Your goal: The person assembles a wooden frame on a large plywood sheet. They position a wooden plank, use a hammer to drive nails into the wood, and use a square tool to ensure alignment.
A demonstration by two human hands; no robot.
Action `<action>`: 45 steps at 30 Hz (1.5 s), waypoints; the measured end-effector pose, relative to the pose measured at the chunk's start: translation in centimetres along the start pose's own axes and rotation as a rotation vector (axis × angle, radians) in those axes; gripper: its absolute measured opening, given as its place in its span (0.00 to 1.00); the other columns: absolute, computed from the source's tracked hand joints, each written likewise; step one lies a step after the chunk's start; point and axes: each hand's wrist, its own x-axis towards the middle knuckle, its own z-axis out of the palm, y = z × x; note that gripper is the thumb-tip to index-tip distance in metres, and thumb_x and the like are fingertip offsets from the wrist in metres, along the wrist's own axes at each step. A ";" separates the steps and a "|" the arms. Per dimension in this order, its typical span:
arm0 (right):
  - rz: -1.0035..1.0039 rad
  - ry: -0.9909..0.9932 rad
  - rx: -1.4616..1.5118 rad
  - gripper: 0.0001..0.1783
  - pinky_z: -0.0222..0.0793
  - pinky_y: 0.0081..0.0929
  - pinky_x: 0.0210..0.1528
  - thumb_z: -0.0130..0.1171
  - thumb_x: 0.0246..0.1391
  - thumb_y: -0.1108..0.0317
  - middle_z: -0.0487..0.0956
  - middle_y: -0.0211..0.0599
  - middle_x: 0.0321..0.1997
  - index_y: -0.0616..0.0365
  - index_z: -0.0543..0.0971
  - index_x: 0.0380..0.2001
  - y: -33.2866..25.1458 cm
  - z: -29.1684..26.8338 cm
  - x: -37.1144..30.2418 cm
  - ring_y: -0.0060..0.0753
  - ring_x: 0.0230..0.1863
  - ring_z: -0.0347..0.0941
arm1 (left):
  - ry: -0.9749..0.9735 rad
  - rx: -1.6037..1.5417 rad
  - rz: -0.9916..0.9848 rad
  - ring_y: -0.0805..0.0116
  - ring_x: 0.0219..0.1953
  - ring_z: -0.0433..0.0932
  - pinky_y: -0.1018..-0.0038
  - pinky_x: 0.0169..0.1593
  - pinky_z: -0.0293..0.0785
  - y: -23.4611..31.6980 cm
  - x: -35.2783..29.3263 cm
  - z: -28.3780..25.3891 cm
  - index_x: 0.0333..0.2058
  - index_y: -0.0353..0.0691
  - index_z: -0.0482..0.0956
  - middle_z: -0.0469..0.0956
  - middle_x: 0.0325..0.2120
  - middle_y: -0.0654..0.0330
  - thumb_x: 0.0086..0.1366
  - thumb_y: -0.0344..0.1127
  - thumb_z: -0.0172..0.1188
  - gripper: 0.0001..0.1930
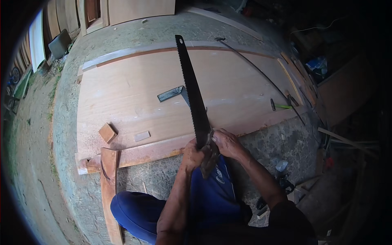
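A handsaw [191,87] stands up in front of me, its dark toothed blade pointing away and its teeth along the left edge. My left hand [193,156] is closed round the worn handle [210,160] at the blade's base. From the other side, my right hand [226,143] pinches the saw where blade and handle meet; its fingertips are partly hidden. Beyond the blade, a try square [170,94] lies on a large wooden panel [134,87], partly covered by the saw.
Near the panel's left end are a wood block [108,133], a small pale offcut [142,136] and a reddish board [109,163] leaning on the edge. At right lie a long metal bar [261,70] and a green-handled tool [282,106]. My blue-clad knee [132,212] is close below.
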 end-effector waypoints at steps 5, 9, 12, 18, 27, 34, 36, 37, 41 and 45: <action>0.041 -0.133 0.078 0.08 0.69 0.52 0.48 0.53 0.60 0.71 0.75 0.58 0.42 0.64 0.71 0.40 0.7 -0.8 0.8 0.64 0.48 0.74 | 0.062 -0.016 0.027 0.66 0.43 0.81 0.70 0.51 0.76 0.8 0.1 1.0 0.50 0.33 0.78 0.84 0.40 0.55 0.62 0.24 0.59 0.16; -0.010 -0.084 -0.034 0.09 0.71 0.53 0.49 0.53 0.57 0.73 0.75 0.58 0.43 0.65 0.71 0.40 0.3 0.2 0.5 0.64 0.47 0.75 | 0.037 -0.049 -0.009 0.68 0.42 0.81 0.71 0.50 0.76 0.9 -0.2 0.4 0.49 0.33 0.78 0.84 0.39 0.56 0.63 0.24 0.59 0.15; -0.035 -0.054 -0.157 0.10 0.72 0.53 0.49 0.53 0.55 0.74 0.74 0.58 0.44 0.66 0.72 0.40 -0.7 1.0 0.3 0.63 0.48 0.75 | 0.031 -0.140 -0.074 0.69 0.41 0.81 0.71 0.49 0.76 0.4 -0.2 -0.3 0.48 0.32 0.79 0.84 0.39 0.56 0.63 0.24 0.60 0.14; -0.131 -0.083 -0.305 0.08 0.74 0.49 0.48 0.53 0.55 0.74 0.73 0.51 0.42 0.62 0.72 0.39 -1.1 0.6 0.6 0.56 0.47 0.76 | 0.007 -0.087 -0.114 0.68 0.41 0.81 0.71 0.49 0.77 0.0 0.1 -1.1 0.48 0.32 0.79 0.84 0.40 0.56 0.62 0.25 0.62 0.15; -0.271 -0.026 -0.205 0.06 0.73 0.47 0.47 0.55 0.57 0.70 0.76 0.47 0.40 0.59 0.73 0.36 1.0 -0.6 1.1 0.54 0.44 0.76 | 0.063 -0.138 -0.132 0.66 0.42 0.82 0.70 0.50 0.77 0.5 -0.1 -0.7 0.50 0.31 0.79 0.84 0.41 0.54 0.61 0.25 0.63 0.17; 0.193 -0.147 0.017 0.10 0.70 0.49 0.47 0.57 0.62 0.66 0.78 0.56 0.38 0.63 0.74 0.35 -0.3 -0.1 1.7 0.59 0.45 0.76 | 0.063 -0.117 -0.120 0.66 0.44 0.81 0.70 0.51 0.77 0.5 0.0 -0.5 0.51 0.31 0.78 0.84 0.43 0.53 0.62 0.25 0.62 0.18; 0.143 -0.159 0.060 0.11 0.70 0.49 0.46 0.57 0.63 0.65 0.78 0.55 0.37 0.63 0.74 0.34 0.1 -0.1 1.7 0.58 0.44 0.76 | 0.064 -0.121 -0.133 0.66 0.44 0.81 0.70 0.51 0.77 0.4 0.0 -0.5 0.51 0.30 0.78 0.84 0.43 0.53 0.62 0.25 0.62 0.18; 0.063 -0.107 0.080 0.11 0.70 0.47 0.44 0.57 0.63 0.64 0.78 0.54 0.35 0.63 0.75 0.34 1.0 0.3 1.5 0.57 0.42 0.76 | 0.067 -0.134 -0.116 0.66 0.44 0.81 0.70 0.51 0.77 0.3 0.2 -0.2 0.52 0.30 0.77 0.84 0.43 0.53 0.62 0.25 0.62 0.18; -0.102 0.104 0.294 0.11 0.70 0.44 0.42 0.58 0.63 0.65 0.77 0.51 0.32 0.64 0.75 0.33 0.4 0.1 1.2 0.53 0.39 0.77 | 0.084 -0.167 -0.099 0.66 0.44 0.81 0.70 0.50 0.77 -0.3 0.2 -0.3 0.51 0.30 0.77 0.83 0.43 0.53 0.62 0.25 0.61 0.18; 0.076 -0.062 0.041 0.10 0.71 0.43 0.43 0.59 0.61 0.66 0.77 0.49 0.33 0.63 0.76 0.34 0.1 -0.3 1.4 0.51 0.38 0.77 | 0.098 -0.179 -0.121 0.66 0.43 0.81 0.70 0.49 0.78 0.2 0.1 -0.4 0.51 0.30 0.77 0.83 0.42 0.54 0.62 0.25 0.61 0.18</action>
